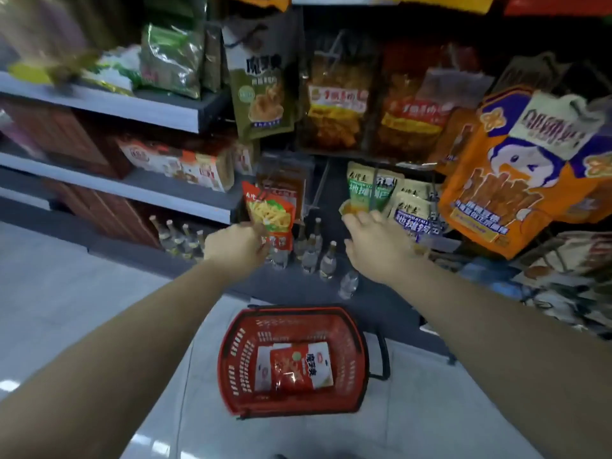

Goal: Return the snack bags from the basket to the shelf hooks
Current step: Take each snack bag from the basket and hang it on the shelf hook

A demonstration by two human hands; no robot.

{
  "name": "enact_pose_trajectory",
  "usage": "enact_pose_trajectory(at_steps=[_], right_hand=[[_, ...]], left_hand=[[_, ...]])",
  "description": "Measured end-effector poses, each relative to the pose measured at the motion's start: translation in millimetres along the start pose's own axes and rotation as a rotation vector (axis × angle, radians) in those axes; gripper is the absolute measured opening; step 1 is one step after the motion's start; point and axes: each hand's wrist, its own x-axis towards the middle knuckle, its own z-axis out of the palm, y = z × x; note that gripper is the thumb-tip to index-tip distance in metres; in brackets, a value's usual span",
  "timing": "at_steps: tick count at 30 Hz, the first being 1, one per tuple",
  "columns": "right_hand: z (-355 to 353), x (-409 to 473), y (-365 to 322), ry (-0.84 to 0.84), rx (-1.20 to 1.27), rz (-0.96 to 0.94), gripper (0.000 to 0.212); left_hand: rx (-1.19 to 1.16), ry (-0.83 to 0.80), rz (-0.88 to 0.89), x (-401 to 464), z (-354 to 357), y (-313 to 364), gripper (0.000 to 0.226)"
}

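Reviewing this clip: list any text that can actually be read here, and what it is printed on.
"魔芋爽": red snack bag in the red basket.
Green hanging bag: large white characters, too blurred to read.
Orange penguin bag: lettering warped, unreadable.
Red-green bag gripped by the left hand: print too small.

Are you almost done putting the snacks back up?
Partly. Many bags already hang on the shelf hooks. The left hand holds a red-and-green snack bag up by a hook, and the right hand grips a small green-and-orange packet. Some red packets still lie in the red basket, so those are left.
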Motion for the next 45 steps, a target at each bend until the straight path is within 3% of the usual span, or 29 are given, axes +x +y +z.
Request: enact_pose_trajectory(at_steps=[5,14,18,23,29,31,34,36,40,45], right_hand=[[142,20,-11,-0.217,0.007,-0.065,0.044],[486,42,-26,-0.515,-0.005,-0.095,0.044],[615,62,-31,-0.619,-0.032,-0.050,0.047],[718,82,-33,-0.719,-0.059,0.037,0.032],[786,94,-28,-0.728,0.051,0.132,0.027],[802,95,-29,-0.735,0.149,0.234,0.035],[808,97,-29,-0.673,0.325,0.453,0.066],[803,97,-26,-0.613,0.400,0.533,0.063],[791,97,-21,-0.636,0.392,0.445,0.026],[762,93,-12,-0.778,0.375,0.390,0.052]], left_hand=[[0.037,-0.195,-0.056,-9,153,-15,0.029],[0.056,-0.507,-0.091,-7,490,-31,0.035],[0.140,-0.595,0.002,18,614,-34,0.031],[0.239,-0.703,0.146,53,718,-32,0.037],[0.167,-0.744,0.196,70,784,-31,0.064],[0.131,-0.757,0.169,69,787,-30,0.065],[0.090,-0.673,0.127,72,785,-28,0.068],[-0.043,-0.671,0.107,75,781,-31,0.066],[-0.397,-0.843,0.051,81,767,-41,0.048],[-0.481,-0.859,0.053,76,743,-50,0.043]])
